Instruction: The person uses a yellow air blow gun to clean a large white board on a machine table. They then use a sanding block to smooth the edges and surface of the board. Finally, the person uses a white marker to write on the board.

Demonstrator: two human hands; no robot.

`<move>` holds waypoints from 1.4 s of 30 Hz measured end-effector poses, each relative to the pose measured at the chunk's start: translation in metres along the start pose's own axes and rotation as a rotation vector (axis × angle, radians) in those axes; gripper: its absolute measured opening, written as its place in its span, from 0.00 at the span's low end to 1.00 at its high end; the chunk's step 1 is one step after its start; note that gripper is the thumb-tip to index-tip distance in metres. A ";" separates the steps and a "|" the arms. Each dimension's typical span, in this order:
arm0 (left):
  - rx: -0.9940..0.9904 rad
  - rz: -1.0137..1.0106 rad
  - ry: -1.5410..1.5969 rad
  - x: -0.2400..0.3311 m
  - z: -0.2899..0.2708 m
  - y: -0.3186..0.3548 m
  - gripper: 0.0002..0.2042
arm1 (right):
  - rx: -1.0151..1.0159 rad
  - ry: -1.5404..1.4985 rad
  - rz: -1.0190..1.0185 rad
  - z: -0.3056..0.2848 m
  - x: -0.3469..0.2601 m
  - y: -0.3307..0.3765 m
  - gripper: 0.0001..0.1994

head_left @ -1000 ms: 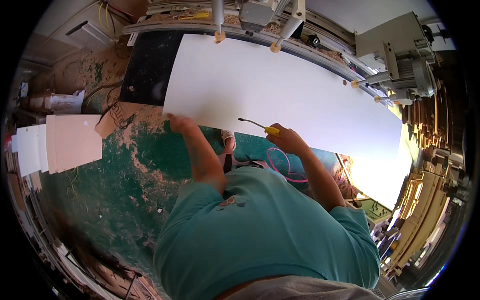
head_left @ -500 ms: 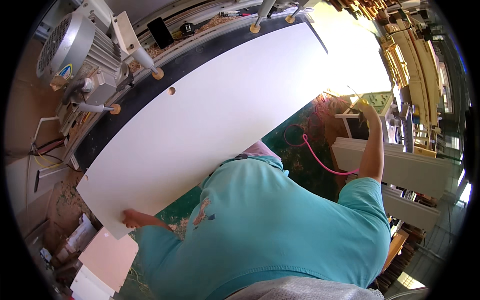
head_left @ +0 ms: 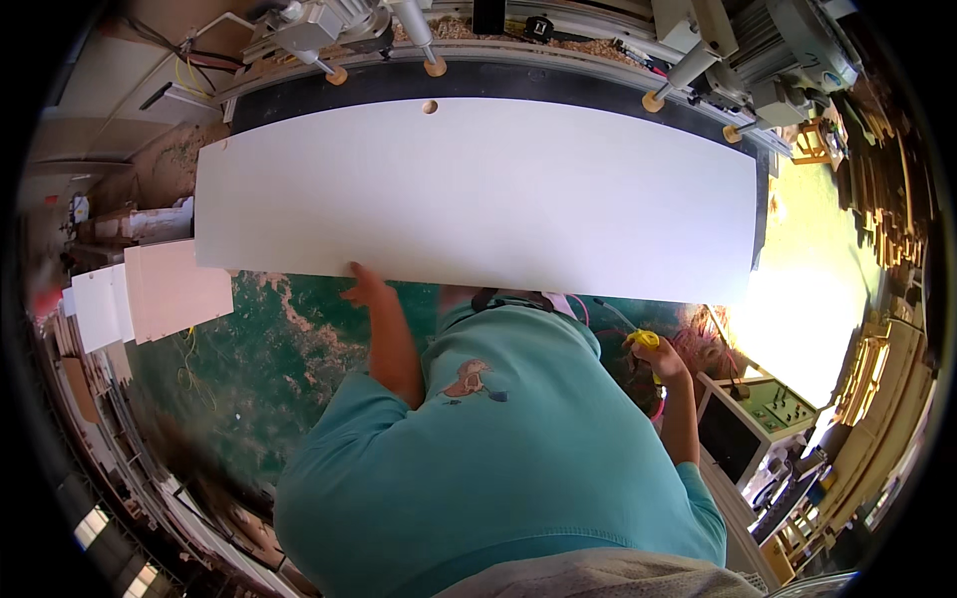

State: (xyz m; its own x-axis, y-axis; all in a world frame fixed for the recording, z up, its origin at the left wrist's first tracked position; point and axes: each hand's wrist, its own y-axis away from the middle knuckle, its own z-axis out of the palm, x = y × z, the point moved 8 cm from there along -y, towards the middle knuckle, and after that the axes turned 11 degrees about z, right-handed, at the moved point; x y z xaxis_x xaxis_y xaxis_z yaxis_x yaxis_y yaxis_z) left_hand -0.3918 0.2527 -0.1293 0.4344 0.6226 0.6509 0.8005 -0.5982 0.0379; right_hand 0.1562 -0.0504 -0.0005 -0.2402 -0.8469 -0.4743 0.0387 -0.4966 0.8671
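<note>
A long white panel (head_left: 478,199) lies flat on the black machine bed, with a round hole near its far edge. At its near edge, left of my body, my left hand (head_left: 371,290) has its fingers apart, one fingertip touching the edge. My right hand (head_left: 670,363) is closed around a yellow air blow gun (head_left: 646,340) beside my right hip. The gun's thin metal nozzle points left, toward the panel's near edge. Part of a pink hose (head_left: 658,407) shows below that hand.
Clamps with round wooden-looking pads (head_left: 436,66) stand over the bed's far side. Behind them, sawdust and a black tape measure (head_left: 538,28) lie along the rail. A control box (head_left: 773,407) stands at right. Pale boards (head_left: 179,289) are at left, and shavings litter the green floor (head_left: 269,389).
My view and body have turned left, so the panel now runs straight across. My left hand has shifted from the panel's left end along its near edge. The blow gun has come nearer my body.
</note>
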 end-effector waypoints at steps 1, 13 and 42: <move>-0.153 -0.046 0.194 -0.031 0.026 0.022 0.36 | 0.088 -0.028 0.053 -0.052 0.035 -0.006 0.12; -0.524 -0.230 0.693 0.053 0.068 0.067 0.38 | 1.037 -1.208 -0.252 -0.251 0.108 -0.102 0.14; -0.555 -0.293 0.565 0.066 0.119 -0.004 0.32 | 0.865 -0.091 -0.068 -0.193 -0.041 -0.031 0.11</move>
State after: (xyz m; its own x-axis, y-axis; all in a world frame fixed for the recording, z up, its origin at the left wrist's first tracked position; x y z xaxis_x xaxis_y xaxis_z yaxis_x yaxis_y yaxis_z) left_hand -0.3169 0.3560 -0.1764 -0.1490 0.5339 0.8323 0.4655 -0.7047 0.5354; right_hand 0.3524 -0.0371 -0.0375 -0.2929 -0.7838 -0.5476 -0.7197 -0.1963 0.6659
